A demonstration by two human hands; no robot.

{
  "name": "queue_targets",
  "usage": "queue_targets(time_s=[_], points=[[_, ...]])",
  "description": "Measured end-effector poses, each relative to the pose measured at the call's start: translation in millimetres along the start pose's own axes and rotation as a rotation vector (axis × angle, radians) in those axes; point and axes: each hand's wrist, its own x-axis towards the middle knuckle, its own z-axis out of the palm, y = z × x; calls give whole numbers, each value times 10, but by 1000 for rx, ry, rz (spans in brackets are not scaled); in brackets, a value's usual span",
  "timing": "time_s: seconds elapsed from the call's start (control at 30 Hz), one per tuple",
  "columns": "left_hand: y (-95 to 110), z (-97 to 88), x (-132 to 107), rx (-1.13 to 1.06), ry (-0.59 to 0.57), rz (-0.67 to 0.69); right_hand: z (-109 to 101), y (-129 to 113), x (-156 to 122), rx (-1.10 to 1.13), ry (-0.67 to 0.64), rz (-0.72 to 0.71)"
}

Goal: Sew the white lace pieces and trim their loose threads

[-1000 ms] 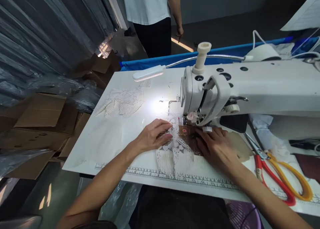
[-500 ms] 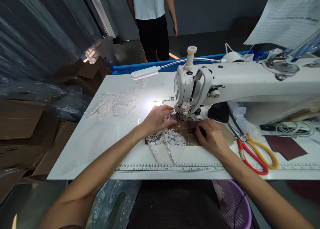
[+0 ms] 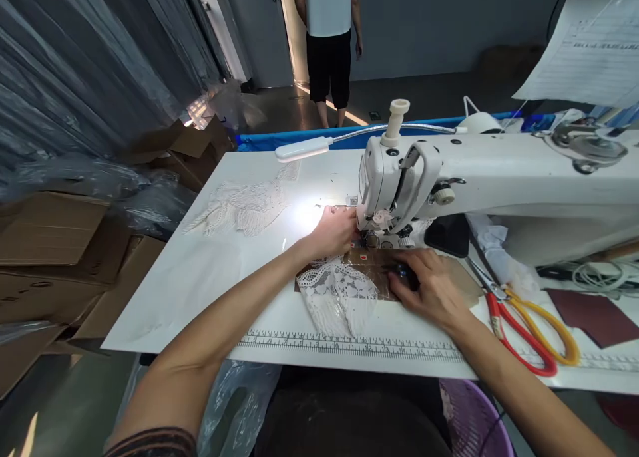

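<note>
A white sewing machine [image 3: 479,177] stands on a white table [image 3: 210,277]. Under its needle lies a strip of white lace [image 3: 339,294] on a brown piece [image 3: 379,271]. My left hand [image 3: 333,232] rests by the needle at the machine's left side, fingers curled on the lace. My right hand [image 3: 429,285] lies on the brown piece to the right of the lace, its fingertips pressed down around a small dark thing that I cannot make out.
Red and yellow scissors [image 3: 529,324] lie right of my right hand. More white lace [image 3: 239,207] lies at the far left of the table under a lamp [image 3: 302,150]. Cardboard boxes [image 3: 54,244] stand left. A person [image 3: 327,38] stands behind.
My left hand has slid forward along the lace towards the needle. My right hand has drawn back a little on the brown piece. The person behind has stepped farther away.
</note>
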Motion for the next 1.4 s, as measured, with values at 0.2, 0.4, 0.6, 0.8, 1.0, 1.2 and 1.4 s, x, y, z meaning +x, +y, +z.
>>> queue_targets(time_s=[0.2, 0.4, 0.6, 0.8, 1.0, 1.2, 1.4], points=[[30, 90, -37, 264, 5, -83, 26, 6, -24, 19, 38, 28], [17, 118, 5, 279, 13, -199, 48, 37, -24, -9, 85, 84], [67, 77, -34, 318, -41, -273, 52, 87, -44, 18, 122, 62], [101, 33, -31, 413, -73, -239, 87, 133, -44, 30, 134, 48], [53, -4, 26, 407, -118, -250, -144, 201, 86, 23, 276, 172], [55, -53, 55, 464, -104, -281, -804, 373, 6, -56, 229, 466], [120, -92, 22, 496, -90, -291, -892, 319, -171, -236, -190, 495]])
